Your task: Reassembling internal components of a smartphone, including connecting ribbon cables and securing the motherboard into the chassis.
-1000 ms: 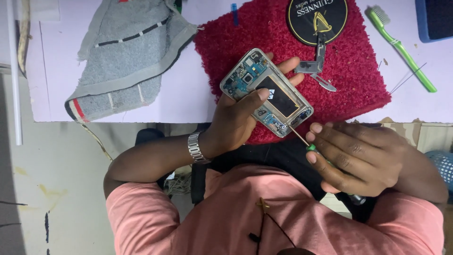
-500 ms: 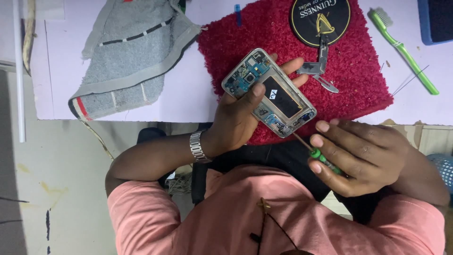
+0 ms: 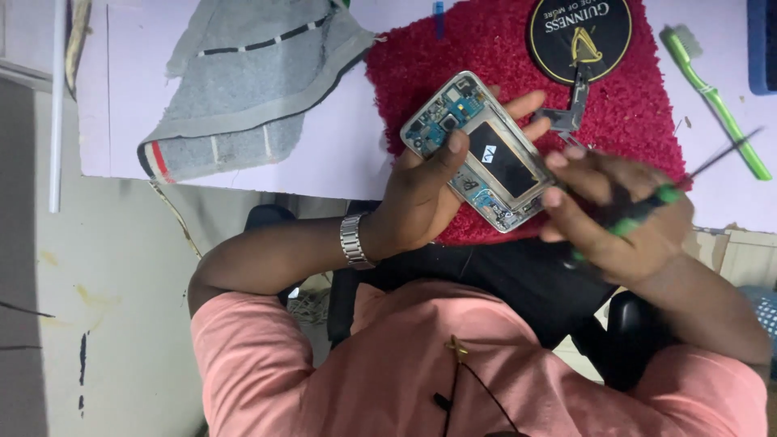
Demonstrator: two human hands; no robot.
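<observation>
Over red mat (image 3: 518,40), opened phone (image 3: 484,150), circuit boards and battery exposed.

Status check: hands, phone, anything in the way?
Left hand grips opened phone, thumb on circuit board. Right hand holds green-banded screwdriver, tip pointing away from phone. Metal tweezers lie on red mat beside it; nothing blocks.
</observation>
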